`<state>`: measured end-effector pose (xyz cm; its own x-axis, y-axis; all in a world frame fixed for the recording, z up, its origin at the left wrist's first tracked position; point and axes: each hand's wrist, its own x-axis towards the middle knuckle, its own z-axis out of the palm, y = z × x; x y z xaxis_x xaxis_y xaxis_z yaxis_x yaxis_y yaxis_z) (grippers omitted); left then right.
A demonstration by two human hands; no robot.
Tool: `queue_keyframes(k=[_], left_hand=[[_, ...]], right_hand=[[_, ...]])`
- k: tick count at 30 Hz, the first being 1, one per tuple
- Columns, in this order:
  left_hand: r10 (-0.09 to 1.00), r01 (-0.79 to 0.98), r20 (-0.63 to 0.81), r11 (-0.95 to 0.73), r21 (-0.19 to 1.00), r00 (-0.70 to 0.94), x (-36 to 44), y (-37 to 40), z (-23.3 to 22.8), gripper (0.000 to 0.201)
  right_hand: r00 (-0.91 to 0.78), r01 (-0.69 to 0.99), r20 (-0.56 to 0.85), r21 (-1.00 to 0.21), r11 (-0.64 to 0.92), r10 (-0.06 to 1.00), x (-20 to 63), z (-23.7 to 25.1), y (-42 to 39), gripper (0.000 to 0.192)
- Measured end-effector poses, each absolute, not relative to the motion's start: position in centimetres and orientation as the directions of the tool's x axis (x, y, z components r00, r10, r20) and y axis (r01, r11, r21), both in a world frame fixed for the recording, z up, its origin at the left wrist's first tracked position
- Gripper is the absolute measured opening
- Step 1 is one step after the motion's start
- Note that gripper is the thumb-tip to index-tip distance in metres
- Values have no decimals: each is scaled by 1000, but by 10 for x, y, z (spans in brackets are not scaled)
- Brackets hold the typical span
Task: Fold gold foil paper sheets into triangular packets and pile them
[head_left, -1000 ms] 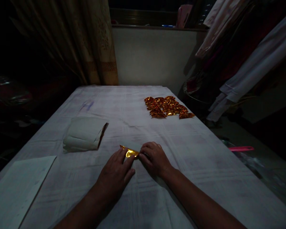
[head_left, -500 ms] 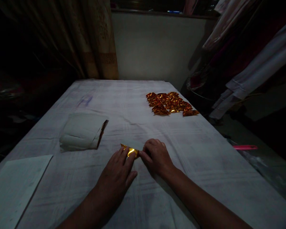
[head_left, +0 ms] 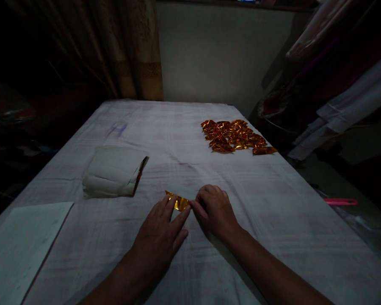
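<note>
A small strip of shiny gold foil paper (head_left: 181,204), partly folded, lies on the cloth-covered table in front of me, with a pale flap of it beyond the gold part. My left hand (head_left: 160,228) rests over its near left side, fingers spread and lying flat, the tips pressing on the foil. At the strip's right end, my right hand (head_left: 215,210) is closed in a pinch on the corner; its fingertips partly cover that end. Further back on the right is a pile of folded gold foil pieces (head_left: 238,137).
Left of my hands sits a stack of foil sheets (head_left: 114,171), pale side up. A white board or pad (head_left: 28,241) lies at the table's near left. Hanging clothes (head_left: 352,101) are beyond the right edge, with a pink handle (head_left: 341,201) lower down. A curtain (head_left: 139,51) hangs behind.
The view has shifted slightly, so everything sits a little further right. My left fingers have spread wider, with the index finger nearer the strip's right end. The right hand keeps its pinch.
</note>
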<state>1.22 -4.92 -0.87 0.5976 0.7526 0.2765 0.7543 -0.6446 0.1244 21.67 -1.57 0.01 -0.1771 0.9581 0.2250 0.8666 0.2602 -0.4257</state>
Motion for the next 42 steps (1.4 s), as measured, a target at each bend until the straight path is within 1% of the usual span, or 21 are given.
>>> queue_keyframes(k=[4,9,16,19,23,29,34,38,42], left_hand=[[756,755,271,-642,129,596,13,-50,-9,52],[766,773,278,-624,111,579,14,-51,-10,47],[774,778,260,-618,115,577,16,-51,-10,51],[777,779,250,-617,115,578,16,-51,-11,51],[775,781,252,-617,100,580,15,-52,-12,48],[764,780,269,-622,66,586,17,-51,-12,47],[759,769,251,-635,74,601,15,-49,-8,50],[744,749,224,-657,80,629,10,-46,-3,49],[741,731,186,-669,133,645,3,-43,1,47]], right_hand=[[-174,862,250,-430,270,953,216,-1,-16,19],[-175,854,240,-446,269,955,217,-2,-17,18],[-195,851,251,-437,291,948,219,-4,-17,12],[-183,835,239,-474,279,954,221,-5,-17,9],[-163,818,242,-508,268,957,225,-7,-14,11],[-168,820,268,-496,285,949,224,-5,-17,9],[-181,853,269,-436,287,946,217,-3,-20,10],[-176,837,232,-476,269,957,217,-3,-19,8],[-181,827,243,-487,281,953,219,-4,-18,10]])
